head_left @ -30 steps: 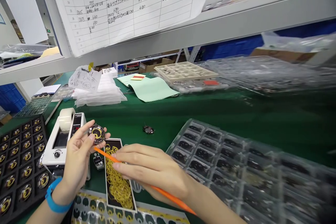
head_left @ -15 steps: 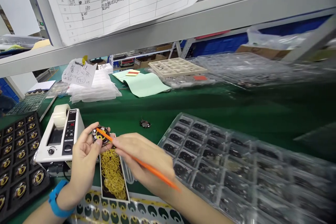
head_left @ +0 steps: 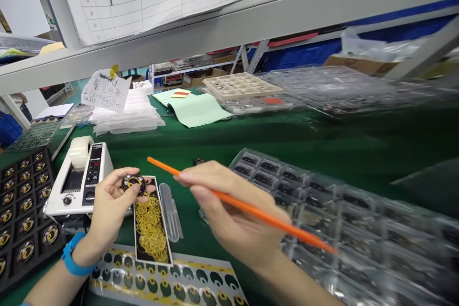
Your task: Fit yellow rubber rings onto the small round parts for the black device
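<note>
Round disc part [head_left: 133,183], black with a yellow ring pattern on its face, is sitting pinched between the thumb and fingers of the left hand [head_left: 109,205], just above the near end of the black card of yellow rings [head_left: 150,224]. The right hand [head_left: 229,215] is gripping the orange stick [head_left: 244,206] like a pen. Half a second ago the stick's tip was resting on the disc; now it is lifted clear and pointing up and left, well apart from the part, with the right hand drawn back toward the clear blister tray [head_left: 322,220]. The left hand is keeping the disc in much the same spot beside the tape dispenser [head_left: 77,179].

A clear narrow strip [head_left: 170,210] is lying on the green worktop [head_left: 215,143] just right of the card, between the two hands. Along the near edge a sheet of printed disc shapes [head_left: 161,287] is running under the card's lower end. At far left the black tray of finished discs [head_left: 21,205] is crowding the dispenser, leaving little room there. The blister tray is filling the right side up to the right hand. Open green worktop is lying beyond the hands, toward the pale green paper [head_left: 195,110] and the stack of clear bags [head_left: 125,114]. Overhead, the shelf beam [head_left: 229,24] is hanging low.
</note>
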The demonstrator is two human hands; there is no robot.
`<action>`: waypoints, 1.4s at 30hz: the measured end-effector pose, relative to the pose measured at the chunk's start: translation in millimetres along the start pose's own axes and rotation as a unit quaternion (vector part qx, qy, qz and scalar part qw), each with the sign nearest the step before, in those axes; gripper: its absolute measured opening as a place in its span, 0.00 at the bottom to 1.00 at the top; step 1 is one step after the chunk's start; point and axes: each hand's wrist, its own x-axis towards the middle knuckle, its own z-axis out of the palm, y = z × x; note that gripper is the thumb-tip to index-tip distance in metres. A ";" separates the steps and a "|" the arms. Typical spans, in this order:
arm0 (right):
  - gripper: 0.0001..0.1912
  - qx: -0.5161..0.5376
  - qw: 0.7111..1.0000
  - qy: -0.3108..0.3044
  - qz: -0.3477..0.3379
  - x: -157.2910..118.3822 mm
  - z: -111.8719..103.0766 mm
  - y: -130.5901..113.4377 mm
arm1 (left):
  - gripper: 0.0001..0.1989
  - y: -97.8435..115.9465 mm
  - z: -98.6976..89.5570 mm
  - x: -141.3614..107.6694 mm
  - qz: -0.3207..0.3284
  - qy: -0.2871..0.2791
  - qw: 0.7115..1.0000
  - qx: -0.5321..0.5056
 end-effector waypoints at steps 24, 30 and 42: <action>0.05 -0.168 0.985 -0.045 -0.019 -26.2 33.6 6.9 | 0.17 -13.2 11.0 -16.8 0.185 -0.005 0.958 0.218; 0.06 -0.126 0.990 -0.054 0.042 -22.8 30.1 2.7 | 0.28 -25.8 4.2 -22.4 0.267 -0.047 0.907 0.322; 0.05 0.186 0.911 -0.152 0.334 -6.7 21.0 12.6 | 0.18 -34.4 -3.5 -1.1 0.174 -0.020 0.942 0.286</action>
